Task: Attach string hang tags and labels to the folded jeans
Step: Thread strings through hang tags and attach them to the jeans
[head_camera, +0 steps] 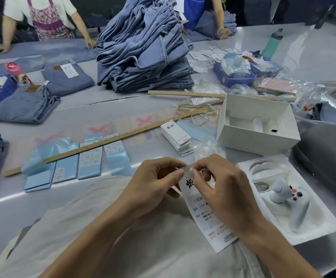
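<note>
Hang tag (204,215) is pinched at its top edge between our left hand (155,177) and right hand (223,187), above the desk (123,109).

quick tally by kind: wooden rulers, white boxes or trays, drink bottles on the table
Wooden rulers: 2, the long diagonal one and the far one
White boxes or trays: 2, the open box and the controller tray
Drink bottles: 2, teal bottle and pink-capped bottle
Total: 6
</note>
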`<state>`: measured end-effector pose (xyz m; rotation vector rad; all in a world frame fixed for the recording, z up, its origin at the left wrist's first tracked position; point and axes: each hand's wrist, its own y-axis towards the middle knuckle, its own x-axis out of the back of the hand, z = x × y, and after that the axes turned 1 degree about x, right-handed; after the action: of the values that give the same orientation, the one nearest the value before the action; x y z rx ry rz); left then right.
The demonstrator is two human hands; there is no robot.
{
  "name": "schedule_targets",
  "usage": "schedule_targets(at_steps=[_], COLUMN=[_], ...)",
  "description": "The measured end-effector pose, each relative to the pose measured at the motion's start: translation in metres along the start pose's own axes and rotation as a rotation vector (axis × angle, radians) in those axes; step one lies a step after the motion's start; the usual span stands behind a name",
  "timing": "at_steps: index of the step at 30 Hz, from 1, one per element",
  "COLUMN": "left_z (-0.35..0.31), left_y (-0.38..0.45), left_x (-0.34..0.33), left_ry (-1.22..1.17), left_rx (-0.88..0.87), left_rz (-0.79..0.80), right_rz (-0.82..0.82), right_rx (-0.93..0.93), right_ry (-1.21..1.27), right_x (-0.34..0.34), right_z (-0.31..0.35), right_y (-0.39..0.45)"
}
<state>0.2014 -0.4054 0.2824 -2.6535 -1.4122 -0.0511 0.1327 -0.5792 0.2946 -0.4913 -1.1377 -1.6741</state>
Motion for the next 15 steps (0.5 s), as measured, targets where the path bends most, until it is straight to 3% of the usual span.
schedule_targets(at_steps=[3, 8, 15], left_z=[-0.0020, -0.0020, -0.0029], left_y=[-0.0016, -0.0027, 0.0047], left_x=[-0.0013, 0.0068, -0.0023], left_ry=[-0.026, -0.284, -0.097], left_rx=[-0.009, 0.040, -0.086], left_rz=[0.013, 0.066, 0.047], right_rz=[0.020, -0.003, 0.023], right_rx=[-0.047, -0.103, -0.042], right_ry=[0.046, 0.196, 0.194], right_x=[0.0000, 0.0018, 0.0062], right_z=[-0.0026, -0.0038, -0.0015], right_y=[0.0006, -0.0020, -0.0038])
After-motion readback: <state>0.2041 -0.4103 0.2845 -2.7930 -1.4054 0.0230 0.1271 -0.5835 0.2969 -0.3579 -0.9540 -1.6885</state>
